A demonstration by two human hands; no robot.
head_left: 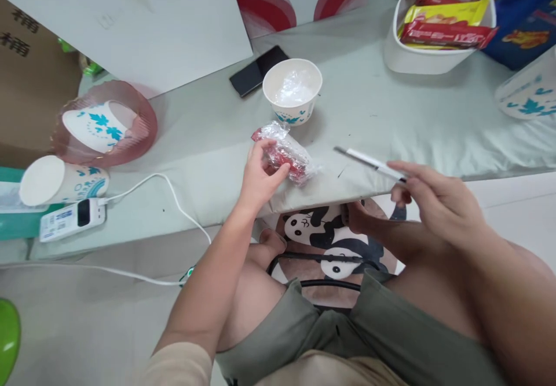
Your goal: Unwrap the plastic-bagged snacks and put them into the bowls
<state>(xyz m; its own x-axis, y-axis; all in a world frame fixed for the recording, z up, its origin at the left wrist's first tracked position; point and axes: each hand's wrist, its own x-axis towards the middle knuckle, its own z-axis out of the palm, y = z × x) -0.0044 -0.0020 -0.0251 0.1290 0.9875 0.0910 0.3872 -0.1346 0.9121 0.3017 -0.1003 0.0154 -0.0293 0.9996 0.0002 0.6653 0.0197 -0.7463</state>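
On the covered surface near its front edge lies a red-and-white roll-shaped bundle (284, 157) in crinkled clear plastic wrap. My left hand (263, 174) grips it between thumb and fingers. My right hand (438, 197) is closed around a slim white pen-shaped tool (376, 164) with a dark, flat tip, possibly a cutter. The tip points left toward the bundle and stays apart from it. Just behind the bundle stands a white paper cup (293, 113) with blue leaf prints, holding crumpled clear plastic.
A black phone (256, 72) lies behind the cup. At left are a pink bowl (145, 119) with a paper cup inside, another cup (46, 180) on its side and a white power bank (72, 221) with a cable. A white bin (434, 61) of snack packets stands back right.
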